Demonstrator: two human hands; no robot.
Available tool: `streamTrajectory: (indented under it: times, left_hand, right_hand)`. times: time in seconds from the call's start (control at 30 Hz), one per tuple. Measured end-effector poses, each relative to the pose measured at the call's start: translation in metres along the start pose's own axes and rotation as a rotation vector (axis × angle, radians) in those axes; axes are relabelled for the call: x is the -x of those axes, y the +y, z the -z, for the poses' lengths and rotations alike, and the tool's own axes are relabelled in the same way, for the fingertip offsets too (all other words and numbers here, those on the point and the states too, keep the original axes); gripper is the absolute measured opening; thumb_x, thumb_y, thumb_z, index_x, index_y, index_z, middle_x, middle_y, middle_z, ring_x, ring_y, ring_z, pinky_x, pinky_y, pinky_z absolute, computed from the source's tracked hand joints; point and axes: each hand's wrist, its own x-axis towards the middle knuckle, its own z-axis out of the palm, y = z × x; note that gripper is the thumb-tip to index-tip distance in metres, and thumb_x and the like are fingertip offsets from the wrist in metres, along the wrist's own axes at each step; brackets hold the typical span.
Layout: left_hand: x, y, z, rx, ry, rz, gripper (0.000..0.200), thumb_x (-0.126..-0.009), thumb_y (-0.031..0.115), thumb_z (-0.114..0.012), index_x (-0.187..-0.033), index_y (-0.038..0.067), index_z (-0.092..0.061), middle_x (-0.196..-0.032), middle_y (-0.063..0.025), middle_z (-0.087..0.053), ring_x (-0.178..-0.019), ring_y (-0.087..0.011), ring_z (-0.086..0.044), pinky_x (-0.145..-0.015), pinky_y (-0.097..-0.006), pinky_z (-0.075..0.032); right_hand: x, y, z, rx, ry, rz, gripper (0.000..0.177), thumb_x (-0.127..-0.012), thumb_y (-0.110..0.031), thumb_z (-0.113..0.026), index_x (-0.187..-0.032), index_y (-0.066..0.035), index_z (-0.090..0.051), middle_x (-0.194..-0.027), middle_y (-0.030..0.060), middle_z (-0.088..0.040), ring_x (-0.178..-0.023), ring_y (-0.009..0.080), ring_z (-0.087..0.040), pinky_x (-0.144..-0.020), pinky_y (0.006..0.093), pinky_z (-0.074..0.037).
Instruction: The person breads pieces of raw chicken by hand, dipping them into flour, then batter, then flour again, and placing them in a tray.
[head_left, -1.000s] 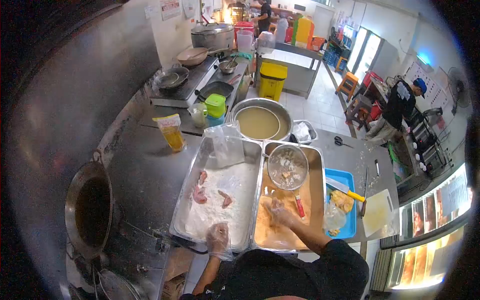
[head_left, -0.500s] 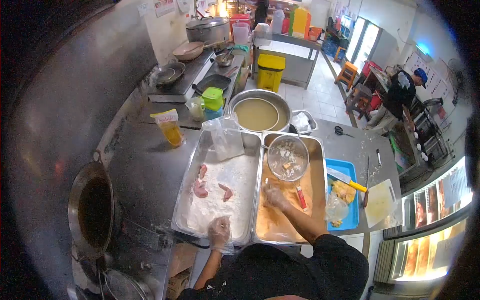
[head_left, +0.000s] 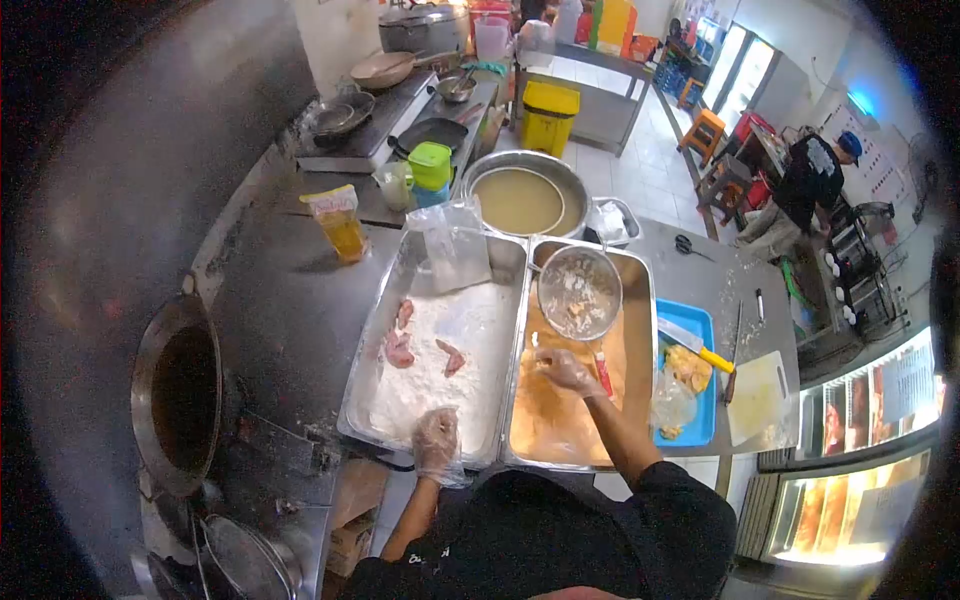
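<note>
My left hand, in a clear plastic glove, rests at the near edge of a metal tray of white flour. Its fingers are curled, and whatever they may hold is hidden. Pieces of raw meat and a wing-shaped piece lie on the flour. My right hand, also gloved, is over a second metal tray with orange-tan powder. Its fingers are drawn together, and I cannot make out anything between them. Just beyond it, a round wire sieve holds pale crumbs. Beside this hand lies a small red-and-white object.
A plastic bag lies in the flour tray's far end. Behind stands a large pot of cloudy liquid. At right are a blue tray, a yellow-handled knife and a cutting board. A wok sits left. A person works far right.
The view has shifted a little, so the trays sit higher in the picture. My right hand has moved slightly right over the powder. My left hand stays at the flour tray's near edge.
</note>
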Motion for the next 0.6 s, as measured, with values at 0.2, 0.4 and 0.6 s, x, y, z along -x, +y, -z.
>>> streamTrajectory:
  times: [0.2, 0.4, 0.6]
  left_hand:
    - [0.007, -0.038, -0.026, 0.056, -0.069, 0.09, 0.023, -0.083, 0.024, -0.052, -0.078, 0.003, -0.059, -0.073, -0.0194, -0.057, -0.07, -0.0355, -0.056, -0.061, -0.0425, -0.043]
    - [0.014, -0.047, -0.029, 0.026, -0.033, 0.083, 0.021, -0.085, 0.022, -0.051, -0.079, 0.004, -0.059, -0.073, -0.0176, -0.057, -0.066, -0.0348, -0.054, -0.059, -0.0425, -0.042]
    - [0.007, -0.019, -0.014, 0.016, 0.02, 0.01, 0.023, -0.087, 0.022, -0.05, -0.081, 0.002, -0.06, -0.074, -0.0163, -0.058, -0.068, -0.0328, -0.055, -0.061, -0.0418, -0.042]
  right_hand:
    - [-0.012, 0.041, -0.052, 0.198, 0.148, 0.084, 0.021, -0.078, -0.022, -0.058, -0.091, -0.005, -0.057, -0.079, 0.0156, -0.058, -0.081, 0.0289, -0.057, -0.073, 0.0388, -0.046]
    - [-0.027, 0.093, -0.053, -1.017, -0.179, -0.282, 0.018, -0.081, -0.019, -0.055, -0.097, -0.009, -0.057, -0.078, 0.003, -0.055, -0.071, 0.0156, -0.053, -0.062, 0.0297, -0.046]
    - [-0.024, 0.069, 0.014, -0.015, -0.146, -0.079, 0.024, -0.073, -0.006, -0.055, -0.097, -0.005, -0.058, -0.08, 0.0063, -0.06, -0.075, 0.0217, -0.056, -0.068, 0.0329, -0.046]
